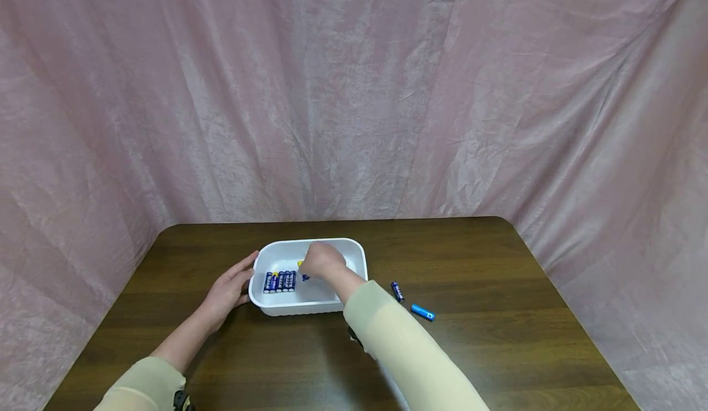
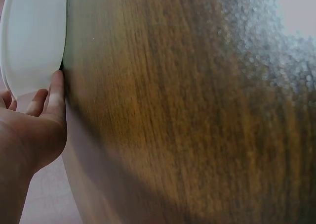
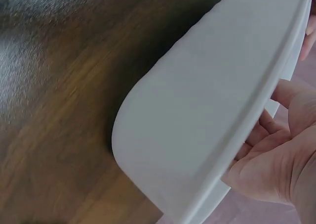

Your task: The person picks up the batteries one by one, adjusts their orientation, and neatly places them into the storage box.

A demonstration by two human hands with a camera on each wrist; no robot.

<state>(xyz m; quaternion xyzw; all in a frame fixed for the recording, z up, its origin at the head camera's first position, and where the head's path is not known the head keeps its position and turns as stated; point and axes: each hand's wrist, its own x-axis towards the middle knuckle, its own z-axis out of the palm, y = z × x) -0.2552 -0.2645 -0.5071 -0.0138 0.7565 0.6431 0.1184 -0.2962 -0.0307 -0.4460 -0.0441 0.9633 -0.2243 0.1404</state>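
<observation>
A white plastic tray [image 1: 310, 305] with raised walls stands on the table, and several dark blue batteries [image 1: 281, 282] lie side by side in its left half. One of these has a yellow end. My left hand [image 1: 225, 295] rests against the tray's left end with its fingers extended; in the left wrist view, fingertips [image 2: 58, 80] touch the wall low down. My right hand [image 1: 323, 260] reaches inside the tray, fingers curled, pinching a blue and yellow battery [image 1: 305, 277] just right of the row. The fingers hide most of that battery, and the tray wall hides it in the right wrist view.
On the brown wooden table [image 1: 475, 263], right of the tray, lie a dark blue battery [image 1: 397, 292] and a lighter blue battery [image 1: 423, 312]. My right forearm passes close beside them. A pink curtain [image 1: 354, 91] hangs behind the table.
</observation>
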